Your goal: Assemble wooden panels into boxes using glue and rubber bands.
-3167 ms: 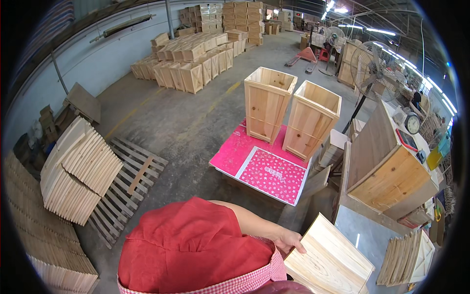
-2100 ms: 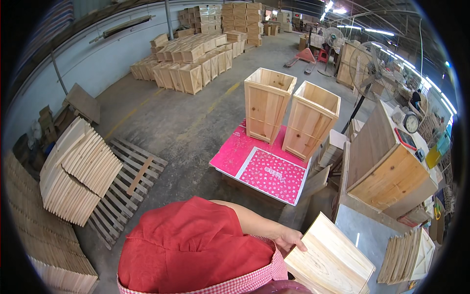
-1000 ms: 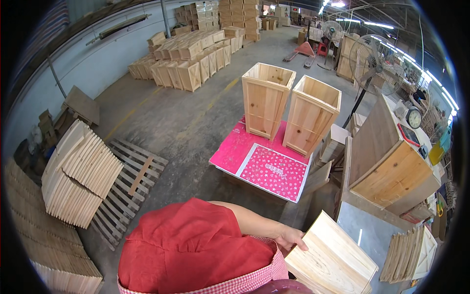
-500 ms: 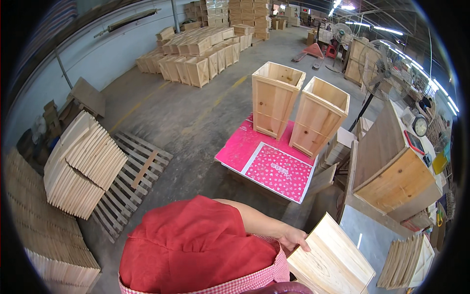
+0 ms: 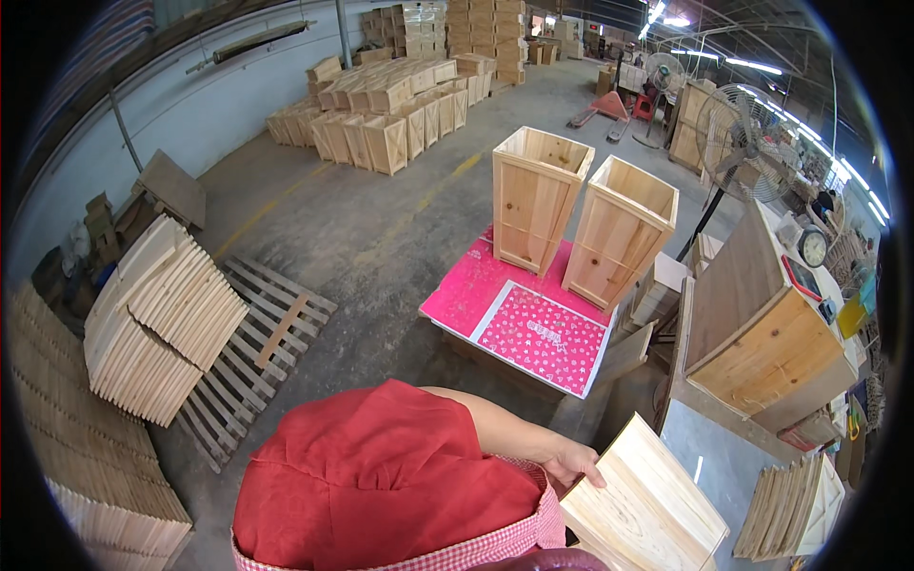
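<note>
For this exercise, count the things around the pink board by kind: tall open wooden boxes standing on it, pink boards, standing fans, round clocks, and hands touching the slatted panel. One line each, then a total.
Tall open wooden boxes: 2
Pink board: 1
Standing fan: 1
Round clock: 1
Hand on the slatted panel: 1
Total: 6

A bright pink sheet (image 5: 466,290) is seen beneath two pale, unpainted wooden crates (image 5: 538,195), with a pink panel dotted in small white shapes (image 5: 543,338) laid just in front of them. A plain red garment (image 5: 381,476), edged in red-and-white check, is shown nearer than the sheet. The floor (image 5: 352,228) beside it is grey.
</note>
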{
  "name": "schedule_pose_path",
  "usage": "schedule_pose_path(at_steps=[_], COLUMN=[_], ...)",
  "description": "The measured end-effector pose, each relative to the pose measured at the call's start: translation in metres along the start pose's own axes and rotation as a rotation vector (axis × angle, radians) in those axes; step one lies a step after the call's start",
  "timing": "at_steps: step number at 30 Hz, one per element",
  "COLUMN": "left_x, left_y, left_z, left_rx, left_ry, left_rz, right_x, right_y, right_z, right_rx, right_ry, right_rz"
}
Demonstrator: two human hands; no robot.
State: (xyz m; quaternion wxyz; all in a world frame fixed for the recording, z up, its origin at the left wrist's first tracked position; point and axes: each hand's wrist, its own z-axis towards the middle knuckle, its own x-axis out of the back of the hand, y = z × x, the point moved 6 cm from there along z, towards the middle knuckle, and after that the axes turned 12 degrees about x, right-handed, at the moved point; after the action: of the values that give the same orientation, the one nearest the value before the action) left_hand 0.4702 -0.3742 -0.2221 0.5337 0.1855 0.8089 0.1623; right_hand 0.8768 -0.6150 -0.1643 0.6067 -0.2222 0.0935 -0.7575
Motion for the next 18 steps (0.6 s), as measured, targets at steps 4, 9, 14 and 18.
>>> schedule_pose_path(at_steps=[4,9,14,18], left_x=[-0.003,0.001,0.001,-0.008], left_y=[0.002,0.002,0.003,0.005], left_z=[-0.004,-0.003,-0.003,-0.009], left_rx=[0.009,0.019,0.018,-0.033], left_ry=[0.025,0.035,0.057,0.104], left_rz=[0.012,0.015,0.022,-0.008], right_x=[0.002,0.0,0.002,-0.001], right_y=[-0.007,0.0,0.01,0.023], right_z=[0.003,-0.001,-0.006,-0.006], right_rx=[0.05,-0.084,-0.072,-0.317], right_ry=[0.075,-0.059,-0.031,-0.267], right_rz=[0.235,0.105,0.121,-0.256])
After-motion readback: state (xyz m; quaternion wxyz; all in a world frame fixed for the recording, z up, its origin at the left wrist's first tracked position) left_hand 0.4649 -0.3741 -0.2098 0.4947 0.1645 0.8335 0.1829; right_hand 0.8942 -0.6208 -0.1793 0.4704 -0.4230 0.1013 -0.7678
